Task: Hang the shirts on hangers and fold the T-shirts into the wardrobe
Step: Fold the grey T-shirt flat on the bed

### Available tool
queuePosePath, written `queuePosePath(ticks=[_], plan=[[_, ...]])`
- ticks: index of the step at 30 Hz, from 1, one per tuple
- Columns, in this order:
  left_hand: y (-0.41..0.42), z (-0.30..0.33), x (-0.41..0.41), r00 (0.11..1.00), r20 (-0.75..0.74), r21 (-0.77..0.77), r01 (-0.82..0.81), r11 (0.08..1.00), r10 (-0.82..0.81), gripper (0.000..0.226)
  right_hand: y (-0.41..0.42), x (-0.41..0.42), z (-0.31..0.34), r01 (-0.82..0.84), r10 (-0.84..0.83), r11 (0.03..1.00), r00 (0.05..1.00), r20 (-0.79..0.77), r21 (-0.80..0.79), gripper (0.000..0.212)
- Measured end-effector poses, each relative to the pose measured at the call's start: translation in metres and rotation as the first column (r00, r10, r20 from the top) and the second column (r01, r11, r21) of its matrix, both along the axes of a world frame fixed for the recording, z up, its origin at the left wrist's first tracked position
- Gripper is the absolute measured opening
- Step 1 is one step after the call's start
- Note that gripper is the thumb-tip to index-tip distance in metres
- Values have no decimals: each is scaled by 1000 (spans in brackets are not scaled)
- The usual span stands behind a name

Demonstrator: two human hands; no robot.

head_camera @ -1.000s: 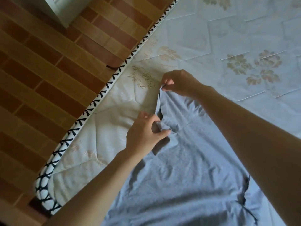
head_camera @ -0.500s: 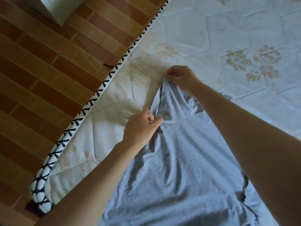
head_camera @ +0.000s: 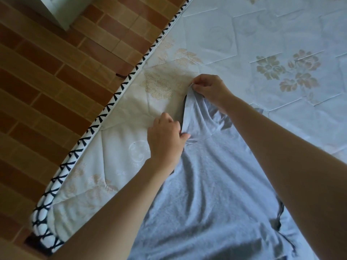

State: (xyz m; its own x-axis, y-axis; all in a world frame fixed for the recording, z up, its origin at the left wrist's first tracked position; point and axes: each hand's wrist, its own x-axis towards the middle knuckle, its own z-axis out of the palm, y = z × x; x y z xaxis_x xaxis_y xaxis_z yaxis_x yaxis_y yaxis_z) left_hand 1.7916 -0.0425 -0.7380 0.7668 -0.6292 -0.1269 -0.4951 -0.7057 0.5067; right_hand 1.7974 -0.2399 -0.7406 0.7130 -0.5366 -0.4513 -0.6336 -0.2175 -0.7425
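Observation:
A pale blue-grey T-shirt (head_camera: 210, 184) lies spread on the mattress (head_camera: 272, 34), its sleeve end pointing away from me. My right hand (head_camera: 210, 89) pinches the far corner of the sleeve and holds it stretched out. My left hand (head_camera: 166, 136) pinches the near edge of the same sleeve, close to a seam. The sleeve's opening shows as a dark slit between the two hands. My forearms cover part of the shirt's body. No hanger or wardrobe is in view.
The mattress has a floral quilted cover and a black-and-white patterned edge band (head_camera: 105, 117) running diagonally. Left of it is a brown tiled floor (head_camera: 47, 81). A white piece of furniture (head_camera: 56, 10) stands at the top left.
Both hands have moved slightly away from me along the mattress, pulling the sleeve straighter. The left hand shifted its pinch up the sleeve edge.

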Motion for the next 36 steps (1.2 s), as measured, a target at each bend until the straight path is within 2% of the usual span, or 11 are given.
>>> queuePosePath(ticks=[3, 6, 9, 13, 16, 19, 21, 27, 31, 33, 36], plan=[[10, 0, 0, 950, -287, -198, -187, 962, 125, 27, 3, 2, 0, 1, -2, 998, 1000, -25, -66, 11], [18, -4, -1, 808, -550, -255, -404, 878, 212, 21, 8, 2, -2, -8, -2, 985, 998, -61, -173, 13], [18, -7, -1, 751, -601, -201, -473, 858, 274, 17, 13, 0, -5, -24, 5, 954, 998, -65, -298, 12], [11, -3, -7, 781, -547, -169, -455, 874, 301, 14, 17, -3, -6, -37, 7, 928, 997, -82, -371, 15], [7, -1, -10, 843, -478, -142, -351, 926, 246, 18, 13, -4, 1, -63, 36, 954, 995, -96, -292, 25], [3, 3, -10, 834, -505, -178, -354, 918, 223, 23, 5, -3, 11, -160, 125, 967, 977, -174, -200, 35], [2, 4, -11, 819, -529, -206, -377, 903, 221, 24, 0, -4, 15, -164, 131, 969, 975, -179, -186, 27], [-2, -5, -22, 731, -634, -275, -516, 811, 250, 24, -3, -11, 29, -20, 18, 997, 1000, -16, -69, 14], [-3, -1, -29, 611, -775, -286, -568, 772, 162, 34, -7, -27, 42, 79, -80, 980, 997, 0, 182, 18], [-1, 0, -33, 714, -686, -325, -471, 820, 138, 25, -9, -39, 45, 165, -177, 940, 984, 13, 298, 22], [1, 3, -36, 983, -179, -440, -124, 890, 49, 5, -11, -62, 42, 270, -304, 891, 952, 36, 365, 27]])
